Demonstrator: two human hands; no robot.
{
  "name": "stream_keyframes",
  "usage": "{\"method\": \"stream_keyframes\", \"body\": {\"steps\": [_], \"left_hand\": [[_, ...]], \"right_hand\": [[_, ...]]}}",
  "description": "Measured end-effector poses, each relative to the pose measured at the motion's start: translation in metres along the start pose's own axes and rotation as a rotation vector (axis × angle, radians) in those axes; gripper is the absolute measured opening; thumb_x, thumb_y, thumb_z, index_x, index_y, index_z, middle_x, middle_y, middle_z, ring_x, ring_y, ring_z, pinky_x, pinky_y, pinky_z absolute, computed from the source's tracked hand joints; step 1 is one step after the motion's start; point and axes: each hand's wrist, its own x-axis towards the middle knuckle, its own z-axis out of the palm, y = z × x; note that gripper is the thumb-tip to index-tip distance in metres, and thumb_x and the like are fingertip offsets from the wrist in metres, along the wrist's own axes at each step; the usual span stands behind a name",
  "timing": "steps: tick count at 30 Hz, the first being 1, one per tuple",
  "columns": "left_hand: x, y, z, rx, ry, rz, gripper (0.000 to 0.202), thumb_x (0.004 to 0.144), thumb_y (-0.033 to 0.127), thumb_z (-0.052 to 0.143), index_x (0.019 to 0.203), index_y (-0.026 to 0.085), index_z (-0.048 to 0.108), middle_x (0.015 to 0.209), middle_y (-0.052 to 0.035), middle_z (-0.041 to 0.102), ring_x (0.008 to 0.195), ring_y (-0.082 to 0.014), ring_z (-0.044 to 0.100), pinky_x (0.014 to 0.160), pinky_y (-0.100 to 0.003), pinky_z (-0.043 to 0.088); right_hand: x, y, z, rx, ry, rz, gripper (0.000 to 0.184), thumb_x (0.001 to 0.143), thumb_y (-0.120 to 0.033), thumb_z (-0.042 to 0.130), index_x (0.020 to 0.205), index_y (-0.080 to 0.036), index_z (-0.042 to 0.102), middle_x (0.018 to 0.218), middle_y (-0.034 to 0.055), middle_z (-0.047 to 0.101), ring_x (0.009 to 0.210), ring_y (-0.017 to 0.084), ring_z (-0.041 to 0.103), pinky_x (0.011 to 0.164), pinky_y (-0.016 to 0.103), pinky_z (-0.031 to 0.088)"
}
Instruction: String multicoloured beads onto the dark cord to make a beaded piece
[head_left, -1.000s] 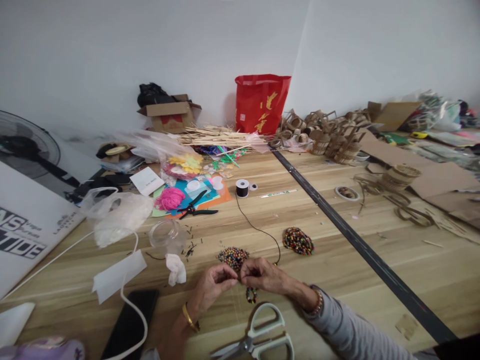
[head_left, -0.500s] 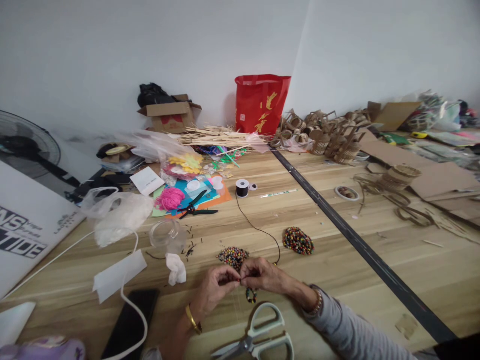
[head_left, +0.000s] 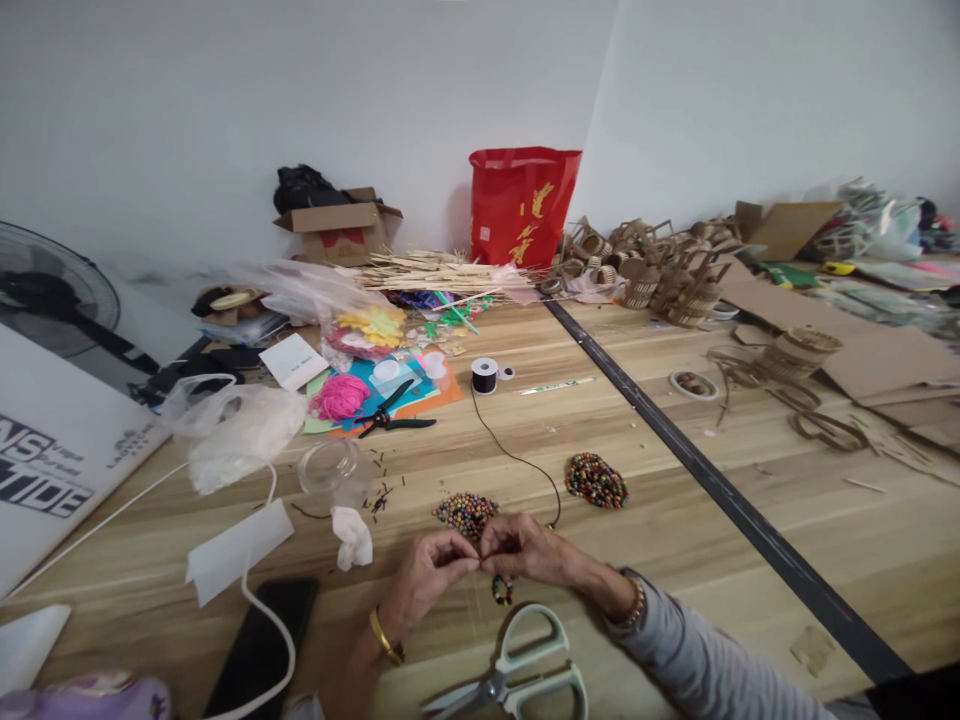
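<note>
My left hand (head_left: 426, 577) and my right hand (head_left: 525, 550) meet fingertip to fingertip low over the wooden table (head_left: 675, 530), both pinched shut. What they pinch is too small to make out. A short strand of coloured beads (head_left: 502, 590) hangs just under the right hand. A black cord (head_left: 517, 460) runs from the hands up to a small spool (head_left: 484, 376). A loose pile of mixed beads (head_left: 465, 513) lies just beyond my fingers, and a flat beaded piece (head_left: 596, 481) lies to its right.
Pale green scissors (head_left: 517, 675) lie at the near edge, a black phone (head_left: 262, 645) and white cable (head_left: 262, 600) to the left. Pliers (head_left: 390, 415), pink yarn (head_left: 339, 397), plastic bags, a red bag (head_left: 523, 205) and woven baskets (head_left: 660, 270) crowd the far side.
Almost nothing: my fingertips shift slightly against each other in the same spot, and the view nudges a little.
</note>
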Motion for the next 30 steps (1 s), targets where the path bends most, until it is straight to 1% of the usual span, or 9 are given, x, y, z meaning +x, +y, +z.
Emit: {"method": "stream_keyframes", "body": {"steps": [3, 5, 8, 11, 15, 24, 30], "left_hand": [[-0.001, 0.003, -0.001, 0.003, -0.006, 0.055, 0.013, 0.068, 0.026, 0.071, 0.065, 0.014, 0.069, 0.061, -0.0003, 0.064, 0.059, -0.0138, 0.054, 0.058, -0.024, 0.040], [-0.001, 0.004, 0.000, -0.006, -0.003, 0.103, 0.015, 0.070, 0.028, 0.071, 0.066, 0.014, 0.069, 0.063, -0.0008, 0.064, 0.061, -0.0144, 0.054, 0.060, -0.024, 0.041], [-0.001, 0.004, 0.004, -0.033, 0.030, 0.185, 0.017, 0.070, 0.031, 0.072, 0.066, 0.014, 0.070, 0.066, -0.0020, 0.063, 0.064, -0.0154, 0.056, 0.062, -0.025, 0.043], [0.000, 0.004, 0.009, -0.021, 0.059, 0.237, 0.018, 0.071, 0.031, 0.073, 0.066, 0.014, 0.071, 0.067, -0.0032, 0.064, 0.065, -0.0160, 0.057, 0.062, -0.025, 0.044], [0.001, 0.006, 0.012, 0.034, 0.094, 0.263, 0.016, 0.074, 0.028, 0.070, 0.066, 0.014, 0.070, 0.067, -0.0037, 0.065, 0.066, -0.0164, 0.058, 0.063, -0.025, 0.044], [0.001, 0.013, 0.013, 0.240, 0.165, 0.296, 0.012, 0.073, 0.021, 0.065, 0.064, 0.016, 0.070, 0.065, -0.0034, 0.065, 0.064, -0.0166, 0.058, 0.061, -0.025, 0.044], [0.000, 0.011, 0.010, 0.396, 0.136, 0.280, 0.013, 0.076, 0.019, 0.061, 0.068, 0.017, 0.071, 0.066, -0.0032, 0.066, 0.061, -0.0164, 0.059, 0.059, -0.024, 0.045]], "right_hand": [[0.000, -0.006, -0.002, 0.024, 0.056, -0.028, 0.040, 0.074, -0.050, 0.072, 0.074, -0.012, 0.060, 0.060, -0.0037, 0.052, 0.052, 0.006, 0.042, 0.047, 0.017, 0.032], [0.000, -0.011, -0.003, 0.086, 0.071, -0.027, 0.039, 0.072, -0.049, 0.073, 0.076, -0.012, 0.060, 0.061, -0.0039, 0.053, 0.050, 0.004, 0.041, 0.046, 0.016, 0.031], [0.001, -0.012, -0.004, 0.183, 0.033, 0.022, 0.041, 0.068, -0.047, 0.077, 0.081, -0.012, 0.060, 0.060, -0.0042, 0.056, 0.044, 0.004, 0.042, 0.041, 0.015, 0.033], [0.001, -0.009, -0.003, 0.224, 0.003, 0.067, 0.043, 0.063, -0.046, 0.080, 0.079, -0.012, 0.059, 0.057, -0.0037, 0.058, 0.043, 0.005, 0.048, 0.041, 0.016, 0.039], [0.002, -0.007, -0.004, 0.210, 0.010, 0.085, 0.041, 0.064, -0.045, 0.080, 0.074, -0.012, 0.059, 0.054, -0.0037, 0.058, 0.042, 0.006, 0.050, 0.041, 0.015, 0.038], [0.000, -0.011, -0.009, 0.114, 0.053, 0.064, 0.040, 0.067, -0.049, 0.075, 0.075, -0.012, 0.062, 0.058, -0.0029, 0.057, 0.043, 0.005, 0.050, 0.039, 0.014, 0.036], [-0.001, -0.010, -0.010, 0.083, 0.049, 0.068, 0.040, 0.070, -0.050, 0.072, 0.074, -0.012, 0.061, 0.057, -0.0036, 0.055, 0.044, 0.005, 0.048, 0.040, 0.014, 0.037]]}}
